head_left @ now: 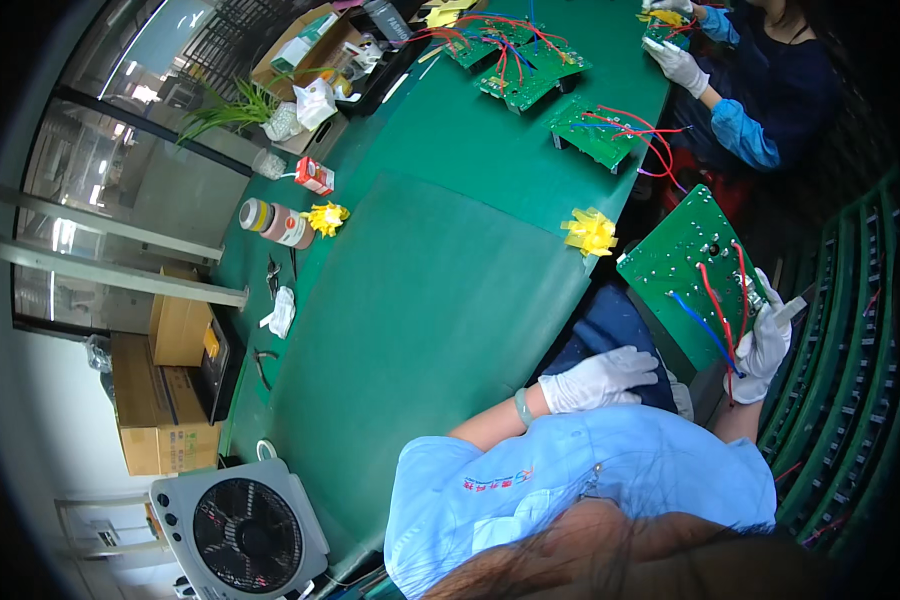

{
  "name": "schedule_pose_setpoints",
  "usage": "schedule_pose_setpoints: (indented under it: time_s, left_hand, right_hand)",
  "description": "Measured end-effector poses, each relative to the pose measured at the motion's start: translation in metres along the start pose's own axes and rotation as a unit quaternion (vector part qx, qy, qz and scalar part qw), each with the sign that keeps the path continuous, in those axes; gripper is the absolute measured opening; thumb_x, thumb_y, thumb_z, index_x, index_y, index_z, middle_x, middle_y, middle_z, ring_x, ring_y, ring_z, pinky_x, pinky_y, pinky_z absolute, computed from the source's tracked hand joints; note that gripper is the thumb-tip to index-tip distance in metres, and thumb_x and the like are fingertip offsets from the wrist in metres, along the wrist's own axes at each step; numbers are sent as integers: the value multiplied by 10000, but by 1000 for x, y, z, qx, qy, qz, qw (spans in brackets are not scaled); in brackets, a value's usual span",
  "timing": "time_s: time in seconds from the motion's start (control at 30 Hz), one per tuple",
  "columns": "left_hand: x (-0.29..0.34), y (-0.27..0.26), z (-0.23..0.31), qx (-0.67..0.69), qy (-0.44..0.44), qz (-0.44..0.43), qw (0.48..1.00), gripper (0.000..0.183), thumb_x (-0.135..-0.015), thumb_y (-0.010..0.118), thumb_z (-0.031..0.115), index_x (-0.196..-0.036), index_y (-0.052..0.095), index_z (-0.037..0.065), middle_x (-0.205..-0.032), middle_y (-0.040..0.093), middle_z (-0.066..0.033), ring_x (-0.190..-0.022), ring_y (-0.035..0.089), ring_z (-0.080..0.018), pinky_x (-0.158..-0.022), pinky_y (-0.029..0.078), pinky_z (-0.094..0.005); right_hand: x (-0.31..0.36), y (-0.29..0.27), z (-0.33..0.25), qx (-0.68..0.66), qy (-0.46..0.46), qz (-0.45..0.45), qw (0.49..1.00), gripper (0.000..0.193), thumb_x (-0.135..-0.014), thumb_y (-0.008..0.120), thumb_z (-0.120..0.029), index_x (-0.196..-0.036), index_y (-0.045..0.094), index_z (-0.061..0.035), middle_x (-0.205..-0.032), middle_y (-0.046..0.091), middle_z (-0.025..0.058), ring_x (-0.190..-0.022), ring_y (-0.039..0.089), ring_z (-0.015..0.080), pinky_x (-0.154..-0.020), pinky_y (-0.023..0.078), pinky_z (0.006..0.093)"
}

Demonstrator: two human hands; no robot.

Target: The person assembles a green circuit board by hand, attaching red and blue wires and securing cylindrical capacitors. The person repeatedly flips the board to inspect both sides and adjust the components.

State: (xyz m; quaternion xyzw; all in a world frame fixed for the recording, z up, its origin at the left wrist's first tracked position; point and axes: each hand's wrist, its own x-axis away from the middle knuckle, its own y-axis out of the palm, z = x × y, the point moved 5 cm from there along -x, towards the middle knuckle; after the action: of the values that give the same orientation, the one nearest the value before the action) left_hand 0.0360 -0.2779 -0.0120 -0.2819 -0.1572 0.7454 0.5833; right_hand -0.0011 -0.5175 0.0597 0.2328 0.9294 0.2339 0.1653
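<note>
My right hand [765, 348], in a white glove, grips the edge of a large green circuit board [685, 270]. Red and blue wires run from the board down past my fingers. The board is tilted, off the table's edge on the right. My left hand [600, 380], also gloved and with a bracelet at the wrist, lies over my lap with its fingers stretched out and nothing in them. A bundle of yellow tape pieces [591, 232] sits on the table edge beside the board.
More wired circuit boards [597, 133] lie on the green table [420, 270] at the far side. A co-worker [770, 100] in white gloves handles another board. A bottle [288, 226], red carton [315, 176], pliers [264, 368] and fan [245, 535] stand or lie leftward. Slotted green racks [840, 330] stand at right.
</note>
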Motion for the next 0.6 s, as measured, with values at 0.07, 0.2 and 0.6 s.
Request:
schedule_pose_setpoints:
  time_s: [0.07,0.2,0.6]
  left_hand:
    - [2,-38,21,-96,-9,64,993,283,-923,607,257,-1088,673,37,-1184,634,-149,-1094,611,-283,-974,477,-399]
    - [99,-90,0,-95,-301,192,929,227,-934,589,216,-1024,692,34,-937,708,-103,-662,685,-161,-649,552,-293]
    - [320,-130,-67,322,-315,579,680,518,-1004,498,372,-1365,495,-1,-1134,636,-93,-949,593,-139,-825,499,-282]
  right_hand:
    - [4,3,4,4,32,-14,999,409,-986,491,-117,-1317,442,118,-1278,578,237,-868,667,157,-775,536,261]
    - [11,39,29,58,119,-25,991,338,-907,567,-69,-1188,568,119,-1240,597,237,-523,617,100,-472,482,186]
    - [44,218,231,123,419,-360,824,433,-917,647,-236,-1296,580,-36,-751,628,-5,-457,462,26,-409,316,182]
